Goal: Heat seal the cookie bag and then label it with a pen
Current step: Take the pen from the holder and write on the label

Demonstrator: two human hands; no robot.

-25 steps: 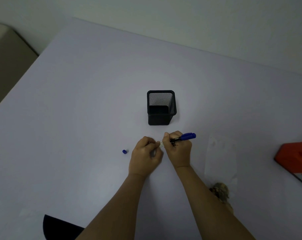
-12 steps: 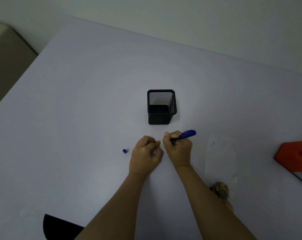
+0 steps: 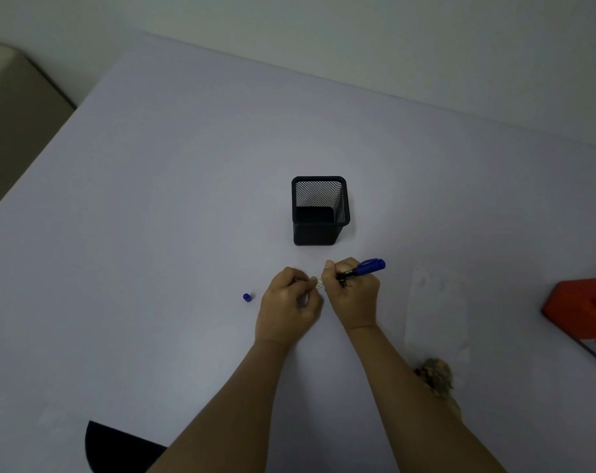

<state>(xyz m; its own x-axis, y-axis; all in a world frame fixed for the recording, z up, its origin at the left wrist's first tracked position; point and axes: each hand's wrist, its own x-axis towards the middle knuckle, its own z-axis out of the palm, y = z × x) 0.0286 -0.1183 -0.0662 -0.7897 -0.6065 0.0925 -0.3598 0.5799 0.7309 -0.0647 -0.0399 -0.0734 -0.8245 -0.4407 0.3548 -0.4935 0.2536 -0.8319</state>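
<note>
Pen (image 3: 361,270) in right hand (image 3: 352,297) (mid table (image 3: 187,199))

Both hands meet at centre, bare forearms coming in from the bottom edge.
Left hand (image 3: 288,310) curled, fingertips pinching a small white strip (image 3: 319,282). Right hand (image 3: 353,297) fisted round a pen (image 3: 369,267), its blue end sticking out up-right. Hands just beside each other at the fingertips, forearms spreading apart toward the elbows.

The holder (image 3: 320,213) beyond the hands is black metal mesh. The bag (image 3: 436,312) right of them is clear, glossy plastic. The table (image 3: 153,199) looks smooth and matt.
</note>
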